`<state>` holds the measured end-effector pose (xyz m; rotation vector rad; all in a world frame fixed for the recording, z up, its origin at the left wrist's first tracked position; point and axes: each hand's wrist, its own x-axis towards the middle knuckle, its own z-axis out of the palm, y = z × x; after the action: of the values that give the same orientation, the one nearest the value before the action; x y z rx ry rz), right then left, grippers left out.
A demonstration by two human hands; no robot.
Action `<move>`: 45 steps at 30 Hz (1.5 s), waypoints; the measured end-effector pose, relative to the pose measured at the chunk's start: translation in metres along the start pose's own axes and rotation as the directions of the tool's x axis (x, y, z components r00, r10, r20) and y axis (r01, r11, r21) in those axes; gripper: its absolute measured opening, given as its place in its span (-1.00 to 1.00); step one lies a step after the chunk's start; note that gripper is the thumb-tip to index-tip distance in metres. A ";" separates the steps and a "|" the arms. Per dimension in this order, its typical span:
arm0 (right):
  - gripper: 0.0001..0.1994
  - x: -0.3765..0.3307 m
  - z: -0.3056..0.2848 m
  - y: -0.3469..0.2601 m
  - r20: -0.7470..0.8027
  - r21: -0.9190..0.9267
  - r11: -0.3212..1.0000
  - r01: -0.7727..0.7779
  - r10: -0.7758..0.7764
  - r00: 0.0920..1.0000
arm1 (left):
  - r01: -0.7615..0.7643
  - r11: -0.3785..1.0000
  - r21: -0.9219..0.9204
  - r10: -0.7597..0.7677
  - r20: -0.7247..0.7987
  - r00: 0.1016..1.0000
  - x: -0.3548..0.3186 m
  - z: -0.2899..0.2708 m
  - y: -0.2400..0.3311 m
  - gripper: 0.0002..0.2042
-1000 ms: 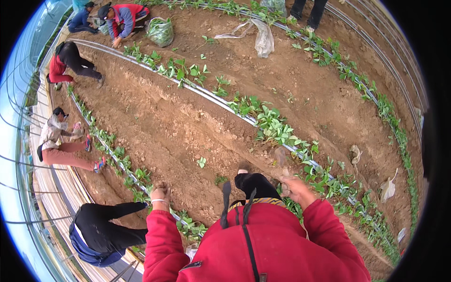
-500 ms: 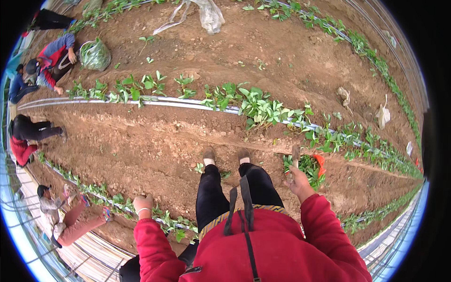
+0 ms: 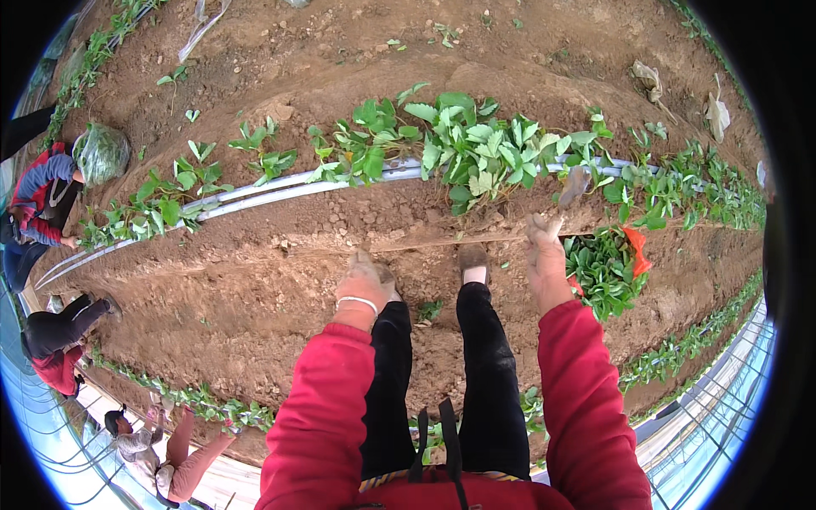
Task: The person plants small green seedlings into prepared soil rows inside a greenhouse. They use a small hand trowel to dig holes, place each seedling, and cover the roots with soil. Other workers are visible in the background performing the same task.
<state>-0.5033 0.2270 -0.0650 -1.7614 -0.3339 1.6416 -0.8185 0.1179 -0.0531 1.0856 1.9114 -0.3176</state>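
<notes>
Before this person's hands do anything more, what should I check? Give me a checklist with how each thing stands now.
1. Hand tool gripped: ok, in the right hand.
2. Left hand free: cannot tell, its fingertips are hard to make out.
3. Orange-edged bag within reach: probably ok, it sits just beside the right hand, full of leafy green plants.
4. Pale hoses free of leaves: not ok, the planted row overlaps them in places.
5. Co-workers away from both hands: ok, those visible are off at picture left.
</notes>
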 end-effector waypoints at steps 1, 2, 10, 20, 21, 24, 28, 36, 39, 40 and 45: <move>-0.54 0.014 0.012 0.004 -0.008 -0.008 1.000 0.019 -0.019 1.000 | -0.115 0.987 -0.111 0.108 -0.066 0.992 0.023 0.017 0.005 -0.02; -0.55 0.030 0.016 0.008 -0.029 0.014 0.997 0.073 -0.072 0.997 | -0.187 0.955 -0.229 0.174 -0.076 0.982 0.046 0.029 0.024 -0.02; -0.70 0.080 0.041 0.026 -0.131 -0.110 0.994 -0.001 -0.013 0.991 | -0.436 0.785 -0.440 0.160 -0.535 0.829 0.129 0.090 0.127 0.04; -0.66 0.056 0.079 0.060 0.109 0.066 0.997 -0.031 0.024 0.994 | -0.380 0.007 -0.925 0.205 -0.371 0.906 0.118 0.093 0.128 -0.39; -0.65 0.048 0.077 0.060 0.115 0.074 0.997 -0.029 0.020 0.993 | -0.167 -0.276 -0.947 0.245 -0.238 0.940 0.111 0.094 0.127 -0.45; -0.62 0.011 0.092 0.051 0.114 0.157 0.987 0.036 -0.054 0.992 | -0.279 -0.167 -0.946 0.253 -0.315 0.915 0.084 0.094 0.116 -0.47; -0.67 -0.048 0.103 0.064 0.285 -0.032 0.999 0.031 -0.020 0.958 | -0.578 0.399 -0.712 0.285 -0.503 0.816 0.022 0.082 0.052 -0.60; -0.71 -0.083 0.240 0.137 0.565 -0.074 0.995 0.070 -0.016 0.825 | -0.380 0.650 -0.658 -0.004 -0.503 0.864 0.023 0.043 -0.099 -0.51; -0.71 -0.065 0.283 0.134 0.543 -0.294 0.955 -0.049 0.209 0.813 | -0.497 0.127 -0.858 -0.164 -0.513 0.843 0.061 0.008 -0.130 -0.51; -0.72 -0.058 0.293 0.144 0.512 -0.281 0.958 0.051 0.105 0.852 | -0.483 0.386 -0.786 -0.151 -0.570 0.807 0.076 0.007 -0.160 -0.51; -0.51 -0.071 0.239 0.127 0.481 -0.328 0.945 -0.019 0.185 0.857 | -0.263 0.221 -0.939 -0.285 -0.320 0.903 0.086 -0.015 -0.157 -0.59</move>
<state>-0.7761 0.1655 -0.0807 -1.5510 -0.7931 2.2284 -0.9701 0.0837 -0.1434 0.1833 1.8888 1.1889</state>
